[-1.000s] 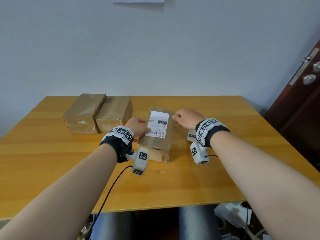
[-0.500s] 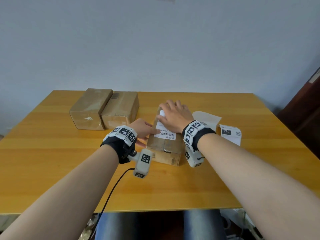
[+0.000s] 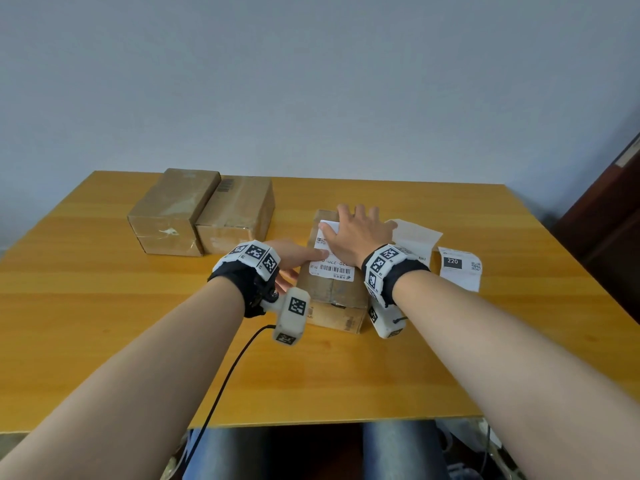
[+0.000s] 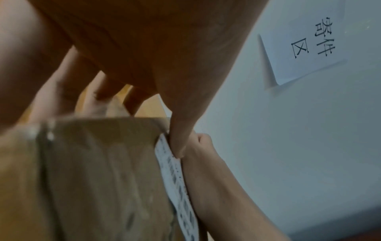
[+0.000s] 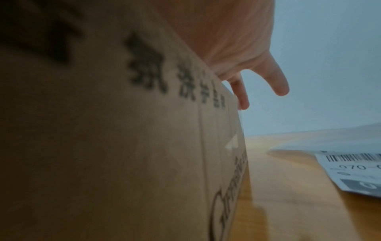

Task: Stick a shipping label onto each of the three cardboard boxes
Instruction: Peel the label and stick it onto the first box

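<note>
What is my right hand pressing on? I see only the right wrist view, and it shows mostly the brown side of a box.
Observer: Your right hand lies flat on a white shipping label on top of the near box.
Operator: And where is the left hand?
Observer: One straight finger of the left hand presses the label's left edge.
Operator: Are the other boxes labelled?
Observer: The far-left box and the neighbour box show no white label on top.

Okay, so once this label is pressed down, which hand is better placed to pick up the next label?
The right hand. It lies flat on the label atop the middle box, and the loose labels lie on the table just to its right. The left hand is on the far side of the box.
</note>
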Motion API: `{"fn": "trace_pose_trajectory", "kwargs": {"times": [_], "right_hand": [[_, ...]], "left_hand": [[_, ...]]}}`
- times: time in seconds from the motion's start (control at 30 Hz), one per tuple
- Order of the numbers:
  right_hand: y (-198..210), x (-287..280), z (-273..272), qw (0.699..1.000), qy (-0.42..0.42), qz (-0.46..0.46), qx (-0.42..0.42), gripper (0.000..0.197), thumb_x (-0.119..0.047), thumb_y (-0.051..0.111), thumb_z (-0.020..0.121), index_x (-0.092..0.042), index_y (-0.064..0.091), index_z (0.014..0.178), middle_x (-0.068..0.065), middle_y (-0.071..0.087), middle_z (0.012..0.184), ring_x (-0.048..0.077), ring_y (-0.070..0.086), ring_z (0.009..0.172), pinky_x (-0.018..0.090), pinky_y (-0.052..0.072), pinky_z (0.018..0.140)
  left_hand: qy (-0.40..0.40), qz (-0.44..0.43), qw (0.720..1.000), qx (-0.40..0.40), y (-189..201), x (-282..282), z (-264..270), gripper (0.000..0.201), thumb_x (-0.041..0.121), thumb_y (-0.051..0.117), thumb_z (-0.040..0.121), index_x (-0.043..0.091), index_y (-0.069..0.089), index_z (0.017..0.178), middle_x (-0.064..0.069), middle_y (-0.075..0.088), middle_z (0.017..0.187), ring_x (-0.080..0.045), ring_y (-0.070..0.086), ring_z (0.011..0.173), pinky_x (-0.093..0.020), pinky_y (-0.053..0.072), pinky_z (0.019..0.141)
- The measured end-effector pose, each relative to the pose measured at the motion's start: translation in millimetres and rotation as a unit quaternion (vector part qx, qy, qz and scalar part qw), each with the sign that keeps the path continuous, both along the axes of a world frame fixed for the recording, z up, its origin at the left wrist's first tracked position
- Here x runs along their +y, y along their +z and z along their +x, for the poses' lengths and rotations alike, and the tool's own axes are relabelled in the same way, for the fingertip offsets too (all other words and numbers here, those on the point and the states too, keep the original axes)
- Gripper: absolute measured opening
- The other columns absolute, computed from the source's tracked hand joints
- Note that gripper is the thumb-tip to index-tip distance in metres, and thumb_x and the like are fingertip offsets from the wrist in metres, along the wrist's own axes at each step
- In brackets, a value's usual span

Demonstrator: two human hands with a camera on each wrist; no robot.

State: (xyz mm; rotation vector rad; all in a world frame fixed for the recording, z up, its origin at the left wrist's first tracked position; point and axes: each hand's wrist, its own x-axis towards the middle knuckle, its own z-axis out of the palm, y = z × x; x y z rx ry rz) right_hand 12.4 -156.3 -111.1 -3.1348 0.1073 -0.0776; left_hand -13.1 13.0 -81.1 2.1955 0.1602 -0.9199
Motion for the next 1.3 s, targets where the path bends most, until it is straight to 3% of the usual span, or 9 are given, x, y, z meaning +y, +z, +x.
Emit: {"fn": "trace_pose_trajectory", "kwargs": {"times": [0.13, 0.3, 0.57, 0.93, 1.03, 1.17, 1.3], "right_hand": [[-3.6, -1.0, 3.4, 1.0, -0.011, 0.019, 0.011, 0.073, -0.072, 0.019, 0.098, -0.023, 0.037, 0.149, 0.012, 0.044, 0.151, 0.044, 0.046, 0.132, 0.064, 0.041, 0.102], [-5.2, -1.0, 5.7, 1.0, -0.001, 0.013, -0.003, 0.071, -0.07, 0.02, 0.099, -0.02, 0.04, 0.145, 0.013, 0.047, 0.145, 0.043, 0.053, 0.119, 0.053, 0.047, 0.091], [-2.7, -4.3, 16.2, 1.0, 0.009, 0.008, -0.009, 0.068, -0.069, 0.021, 0.1, -0.02, 0.04, 0.144, 0.012, 0.048, 0.145, 0.041, 0.052, 0.121, 0.045, 0.044, 0.081], [0.2, -12.1, 38.0, 1.0, -0.002, 0.012, 0.019, 0.072, -0.067, 0.019, 0.102, -0.016, 0.061, 0.132, 0.013, 0.053, 0.141, 0.036, 0.054, 0.123, 0.044, 0.038, 0.079], [1.6, -13.4, 43.3, 1.0, 0.003, 0.009, 0.017, 0.073, -0.067, 0.019, 0.102, -0.013, 0.066, 0.119, 0.013, 0.06, 0.131, 0.035, 0.059, 0.113, 0.043, 0.039, 0.078], [1.6, -14.6, 49.1, 1.0, 0.016, 0.004, -0.002, 0.072, -0.069, 0.021, 0.102, -0.014, 0.056, 0.07, 0.009, 0.066, 0.097, 0.03, 0.058, 0.08, 0.038, 0.041, 0.071], [1.9, -15.3, 54.8, 1.0, 0.018, -0.005, -0.011, 0.077, -0.069, 0.021, 0.103, -0.014, 0.055, 0.062, 0.003, 0.061, 0.069, 0.027, 0.058, 0.068, 0.037, 0.041, 0.069]], "left_hand": [[-0.005, 0.005, 1.0, 0.001, -3.1, 2.3, 3.6, 0.053, 0.069, 0.063, 0.087, 0.019, 0.069, 0.104, -0.003, 0.072, 0.098, -0.021, 0.066, 0.072, -0.028, 0.051, 0.06], [-0.004, 0.004, 1.0, 0.003, -3.3, 3.6, 3.5, 0.051, 0.07, 0.064, 0.085, 0.021, 0.07, 0.097, 0.0, 0.073, 0.095, -0.018, 0.065, 0.068, -0.025, 0.048, 0.054], [-0.003, 0.008, 1.0, 0.007, -5.3, 8.1, 4.9, 0.054, 0.074, 0.065, 0.081, 0.024, 0.072, 0.098, 0.004, 0.075, 0.097, -0.015, 0.068, 0.072, -0.021, 0.044, 0.048], [-0.033, 0.011, 0.999, 0.022, -3.1, 9.9, 15.1, 0.055, 0.074, 0.069, 0.078, 0.024, 0.073, 0.102, 0.004, 0.079, 0.1, -0.016, 0.076, 0.086, -0.026, 0.054, 0.06], [-0.043, 0.015, 0.999, 0.014, -1.4, 10.3, 19.0, 0.054, 0.072, 0.07, 0.078, 0.023, 0.073, 0.102, 0.005, 0.079, 0.101, -0.016, 0.076, 0.09, -0.03, 0.056, 0.065], [-0.043, 0.012, 0.999, 0.007, -8.1, 12.3, 24.0, 0.053, 0.072, 0.074, 0.074, 0.025, 0.075, 0.099, 0.009, 0.08, 0.09, -0.015, 0.077, 0.085, -0.037, 0.059, 0.085], [-0.05, 0.011, 0.999, 0.003, -11.5, 11.8, 29.7, 0.052, 0.071, 0.077, 0.072, 0.027, 0.076, 0.1, 0.013, 0.079, 0.084, -0.013, 0.076, 0.08, -0.04, 0.057, 0.09]]}}
